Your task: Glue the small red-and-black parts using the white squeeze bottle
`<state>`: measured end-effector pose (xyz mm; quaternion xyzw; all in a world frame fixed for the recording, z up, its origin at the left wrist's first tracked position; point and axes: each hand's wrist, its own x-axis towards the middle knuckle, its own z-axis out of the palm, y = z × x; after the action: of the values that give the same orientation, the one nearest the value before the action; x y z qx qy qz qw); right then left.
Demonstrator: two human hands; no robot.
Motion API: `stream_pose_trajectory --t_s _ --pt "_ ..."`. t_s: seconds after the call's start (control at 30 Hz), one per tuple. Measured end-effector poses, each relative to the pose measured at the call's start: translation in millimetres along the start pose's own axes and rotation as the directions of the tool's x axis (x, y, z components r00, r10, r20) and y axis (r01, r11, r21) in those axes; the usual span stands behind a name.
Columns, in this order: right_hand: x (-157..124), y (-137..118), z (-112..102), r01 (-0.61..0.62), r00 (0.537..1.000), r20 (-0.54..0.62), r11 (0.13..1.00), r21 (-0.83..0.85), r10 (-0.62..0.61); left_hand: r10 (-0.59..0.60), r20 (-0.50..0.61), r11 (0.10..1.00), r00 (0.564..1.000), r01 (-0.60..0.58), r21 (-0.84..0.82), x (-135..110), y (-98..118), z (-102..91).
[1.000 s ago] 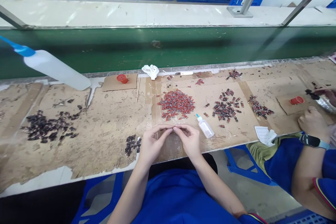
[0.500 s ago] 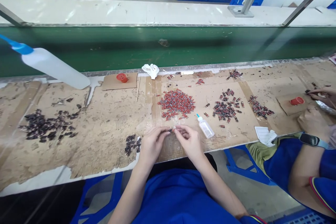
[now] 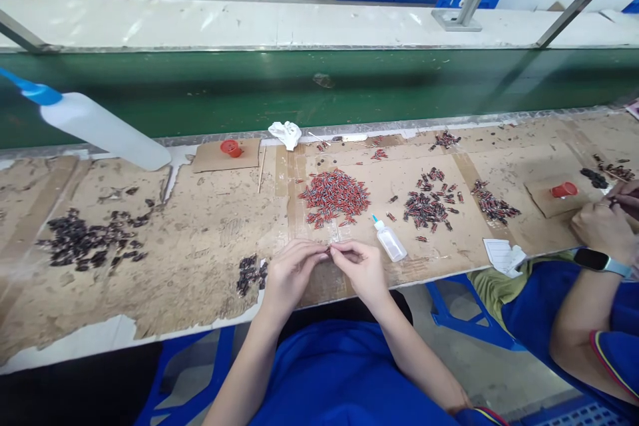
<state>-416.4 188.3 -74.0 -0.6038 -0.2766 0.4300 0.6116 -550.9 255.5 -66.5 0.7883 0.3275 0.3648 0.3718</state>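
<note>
My left hand (image 3: 293,273) and my right hand (image 3: 360,267) meet fingertip to fingertip over the near edge of the cardboard. Both are closed in a pinch on a small dark part (image 3: 328,251), mostly covered by the fingers. Just beyond them lies a pile of small red and silver parts (image 3: 335,194). A small clear bottle with a blue tip (image 3: 391,241) rests on its side to the right of my right hand. By my left wrist is a little heap of black pieces (image 3: 248,274). Farther right sits a pile of dark red and black parts (image 3: 428,208).
A large white bottle (image 3: 107,130) appears at the left, above a dark heap (image 3: 90,237). A red cup (image 3: 231,148) stands on a cardboard square near crumpled tissue (image 3: 286,135). To the right, a co-worker's hands (image 3: 602,226) work near another red cup (image 3: 564,190).
My fingertips have drawn closer together around the small part, covering more of it. The co-worker's far hand has come in toward their other hand, uncovering a black cluster on the table.
</note>
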Motion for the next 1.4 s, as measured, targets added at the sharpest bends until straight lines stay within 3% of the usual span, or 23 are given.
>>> stream_pose_trajectory --t_s 0.17,0.37,0.5,0.6,0.73,0.83,0.93,1.0,1.1,1.17,1.27,1.4 --pt "-1.2 -2.3 -0.5 0.090 0.995 -0.030 0.996 -0.025 -0.091 -0.141 0.030 0.985 0.990 0.144 -0.099 -0.8 5.8 -0.6" --pt "-4.7 -4.4 -2.0 0.164 0.986 -0.007 0.982 -0.097 -0.166 -0.273 -0.026 0.958 0.962 0.269 -0.101 -5.4 3.5 7.9" --pt "-8.7 -13.4 -7.9 0.245 0.969 0.017 0.951 -0.187 -0.246 -0.301 -0.005 0.938 0.954 0.295 -0.180 -5.3 7.5 19.6" --pt "-5.9 -21.5 -21.9 0.278 0.953 -0.046 0.922 -0.271 -0.301 -0.295 0.066 0.930 0.953 0.302 -0.209 -2.2 13.6 16.9" --pt "10.4 -28.5 -60.2 0.208 0.890 -0.298 0.889 -0.408 -0.345 -0.285 -0.012 0.954 0.958 0.285 0.088 -4.1 7.1 -17.5" --pt "20.8 -32.2 -90.2 0.115 0.839 -0.381 0.811 -0.574 -0.389 -0.267 -0.088 0.869 0.960 0.279 0.409 -14.6 -10.5 -49.6" --pt "18.5 -33.6 -102.1 0.050 0.827 -0.327 0.640 -0.767 -0.458 -0.297 -0.109 0.723 0.949 0.298 0.623 -26.8 -26.0 -64.8" --pt "11.6 -31.9 -99.2 0.022 0.856 -0.261 0.536 -0.844 -0.446 -0.320 -0.101 0.669 0.942 0.300 0.680 -31.6 -31.2 -64.9" --pt "1.8 -26.9 -89.7 0.019 0.923 -0.143 0.416 -0.909 -0.356 -0.299 -0.075 0.652 0.951 0.262 0.711 -31.0 -33.9 -59.8" --pt "-0.8 -24.9 -85.9 0.030 0.941 -0.102 0.382 -0.923 -0.321 -0.245 -0.061 0.682 0.968 0.217 0.698 -26.4 -34.2 -55.6" --pt "-0.4 -27.3 -83.5 0.026 0.945 -0.142 0.498 -0.867 -0.296 -0.168 -0.062 0.766 0.984 0.170 0.620 -17.8 -32.7 -43.9" --pt "0.7 -34.3 -75.9 0.050 0.956 -0.209 0.817 -0.574 -0.206 -0.105 -0.051 0.862 0.993 0.117 0.494 -10.1 -28.1 -15.7"
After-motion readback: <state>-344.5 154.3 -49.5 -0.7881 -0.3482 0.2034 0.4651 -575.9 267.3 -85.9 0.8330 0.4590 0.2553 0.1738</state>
